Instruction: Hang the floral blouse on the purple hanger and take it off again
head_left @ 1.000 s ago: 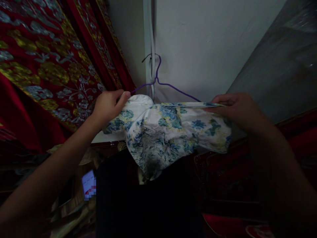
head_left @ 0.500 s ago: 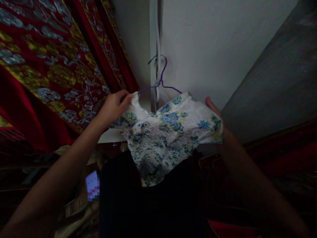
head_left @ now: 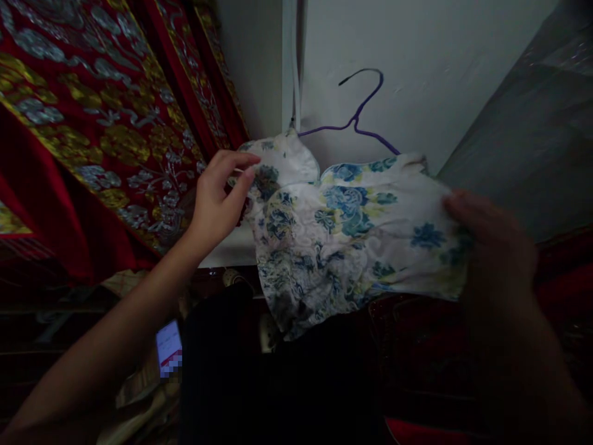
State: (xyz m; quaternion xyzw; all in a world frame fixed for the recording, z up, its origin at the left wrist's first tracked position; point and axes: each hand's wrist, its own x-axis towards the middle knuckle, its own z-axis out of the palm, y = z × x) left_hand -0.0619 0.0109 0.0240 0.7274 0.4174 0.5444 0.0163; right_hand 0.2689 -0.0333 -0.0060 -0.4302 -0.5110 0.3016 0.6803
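A white garment with blue and yellow flowers (head_left: 343, 241) hangs on a purple wire hanger (head_left: 359, 117) in front of a pale wall. The hanger's hook is off the white cord (head_left: 296, 62) and tilts to the right. My left hand (head_left: 220, 198) pinches the garment's left shoulder between thumb and fingers. My right hand (head_left: 491, 238) grips the garment's right edge; its fingers are dim and a little blurred.
A red hanging with gold and silver embroidery (head_left: 92, 123) fills the left. A grey slanted surface (head_left: 523, 123) rises at the right. Below lie dark cloth (head_left: 278, 383), red cushions (head_left: 430, 426) and a lit phone screen (head_left: 169, 355).
The hanger has come off the cord and moved up and to the right with the garment. My right hand has shifted right, spreading the cloth wider.
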